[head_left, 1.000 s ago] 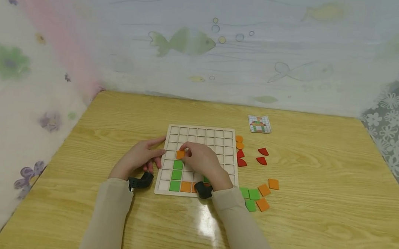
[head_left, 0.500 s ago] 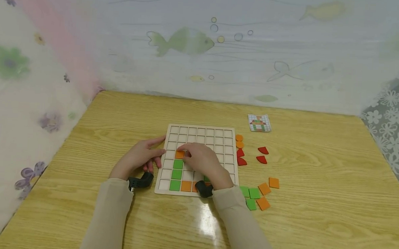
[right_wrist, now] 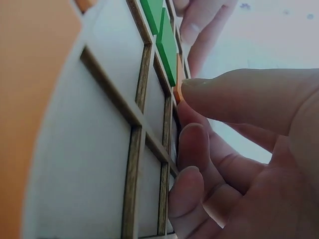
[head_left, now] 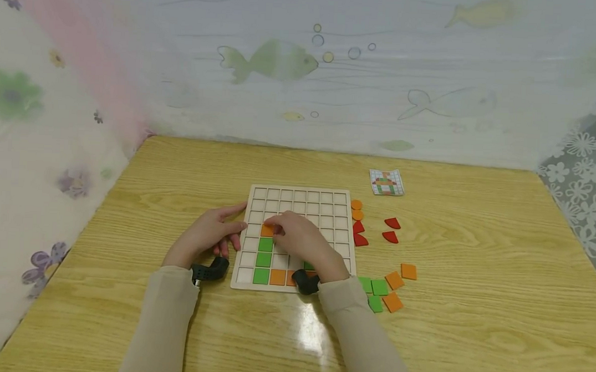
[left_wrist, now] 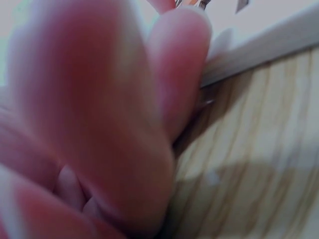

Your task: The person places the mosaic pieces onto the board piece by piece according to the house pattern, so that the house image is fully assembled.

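If the board (head_left: 325, 221) slides from my spread left hand (head_left: 210, 230) alongside it, the orange tile (head_left: 266, 231) my right hand (head_left: 301, 237) pinches could seat crooked.

The right grip (head_left: 300, 239) hides part of the board (head_left: 300, 189); its sleeve (head_left: 358, 333), cut off below, partly hides a green tile (head_left: 366, 284). The left grip (left_wrist: 99, 114) is blurred up close; the card (head_left: 386, 182) is too small to read.

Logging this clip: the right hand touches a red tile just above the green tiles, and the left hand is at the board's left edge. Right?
Not quite: the tile is orange, as the head view shows. The right hand does touch it just above the green tiles, with the left hand at the left edge of the board.
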A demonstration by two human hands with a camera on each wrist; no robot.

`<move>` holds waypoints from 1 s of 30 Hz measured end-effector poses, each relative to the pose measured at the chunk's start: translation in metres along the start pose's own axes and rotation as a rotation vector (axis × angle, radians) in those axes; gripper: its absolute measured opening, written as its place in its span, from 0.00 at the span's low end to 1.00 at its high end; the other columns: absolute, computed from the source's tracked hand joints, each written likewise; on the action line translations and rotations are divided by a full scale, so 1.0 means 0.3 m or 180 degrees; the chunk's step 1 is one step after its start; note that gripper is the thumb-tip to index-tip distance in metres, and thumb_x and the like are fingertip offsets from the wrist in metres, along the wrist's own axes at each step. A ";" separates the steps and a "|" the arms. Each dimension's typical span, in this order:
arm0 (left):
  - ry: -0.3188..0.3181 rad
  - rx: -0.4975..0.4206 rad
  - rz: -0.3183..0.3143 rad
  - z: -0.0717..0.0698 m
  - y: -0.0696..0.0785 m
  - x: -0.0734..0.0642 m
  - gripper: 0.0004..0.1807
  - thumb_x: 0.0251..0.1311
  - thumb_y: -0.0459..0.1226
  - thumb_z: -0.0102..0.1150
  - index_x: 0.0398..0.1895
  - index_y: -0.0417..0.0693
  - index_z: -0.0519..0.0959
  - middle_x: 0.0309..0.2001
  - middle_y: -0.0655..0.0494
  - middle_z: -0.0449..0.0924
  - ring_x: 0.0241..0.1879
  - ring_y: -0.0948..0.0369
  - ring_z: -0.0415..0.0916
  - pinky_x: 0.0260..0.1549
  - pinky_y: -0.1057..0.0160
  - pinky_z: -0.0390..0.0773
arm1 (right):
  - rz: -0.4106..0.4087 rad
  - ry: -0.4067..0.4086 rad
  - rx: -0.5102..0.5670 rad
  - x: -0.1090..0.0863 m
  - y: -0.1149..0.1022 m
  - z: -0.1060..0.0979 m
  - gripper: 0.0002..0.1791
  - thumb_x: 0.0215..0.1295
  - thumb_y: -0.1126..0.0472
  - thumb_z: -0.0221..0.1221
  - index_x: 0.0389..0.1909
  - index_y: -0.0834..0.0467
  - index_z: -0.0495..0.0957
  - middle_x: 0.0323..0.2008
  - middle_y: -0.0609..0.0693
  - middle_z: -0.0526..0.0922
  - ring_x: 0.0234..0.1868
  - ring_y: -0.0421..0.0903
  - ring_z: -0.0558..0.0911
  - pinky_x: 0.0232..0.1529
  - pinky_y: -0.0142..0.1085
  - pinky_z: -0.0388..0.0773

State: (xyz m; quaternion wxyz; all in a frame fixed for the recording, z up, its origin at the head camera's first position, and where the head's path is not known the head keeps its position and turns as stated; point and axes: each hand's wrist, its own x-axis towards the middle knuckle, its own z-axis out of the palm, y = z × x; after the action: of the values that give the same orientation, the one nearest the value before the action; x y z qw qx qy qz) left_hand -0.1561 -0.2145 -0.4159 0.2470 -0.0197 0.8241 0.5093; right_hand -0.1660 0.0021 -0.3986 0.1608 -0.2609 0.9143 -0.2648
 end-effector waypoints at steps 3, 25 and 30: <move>0.0023 0.0009 -0.0007 0.002 0.000 0.002 0.30 0.60 0.47 0.52 0.66 0.69 0.55 0.21 0.43 0.79 0.11 0.55 0.71 0.09 0.64 0.69 | 0.0053 0.0037 0.0141 -0.004 0.003 -0.007 0.19 0.60 0.64 0.52 0.53 0.49 0.75 0.36 0.42 0.74 0.35 0.39 0.71 0.36 0.32 0.69; 0.0032 -0.0063 -0.0018 -0.002 -0.006 0.002 0.30 0.60 0.46 0.52 0.66 0.70 0.55 0.22 0.42 0.78 0.10 0.56 0.71 0.09 0.64 0.69 | 0.0000 0.0358 0.0042 -0.185 0.053 -0.066 0.13 0.62 0.57 0.53 0.47 0.49 0.77 0.34 0.39 0.72 0.33 0.36 0.71 0.33 0.31 0.69; -0.0003 -0.0086 0.0031 0.000 0.017 -0.017 0.31 0.61 0.45 0.51 0.67 0.66 0.54 0.21 0.43 0.78 0.10 0.57 0.70 0.09 0.65 0.69 | 0.0084 0.0426 -0.0028 -0.251 0.105 -0.075 0.13 0.61 0.56 0.53 0.46 0.48 0.77 0.33 0.36 0.72 0.32 0.35 0.71 0.33 0.31 0.69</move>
State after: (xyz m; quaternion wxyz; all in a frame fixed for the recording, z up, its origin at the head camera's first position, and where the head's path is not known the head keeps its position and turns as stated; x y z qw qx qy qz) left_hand -0.1530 -0.2133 -0.4094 0.2447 -0.0188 0.8171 0.5216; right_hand -0.1270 0.0762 -0.3866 0.1016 -0.2311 0.9276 -0.2754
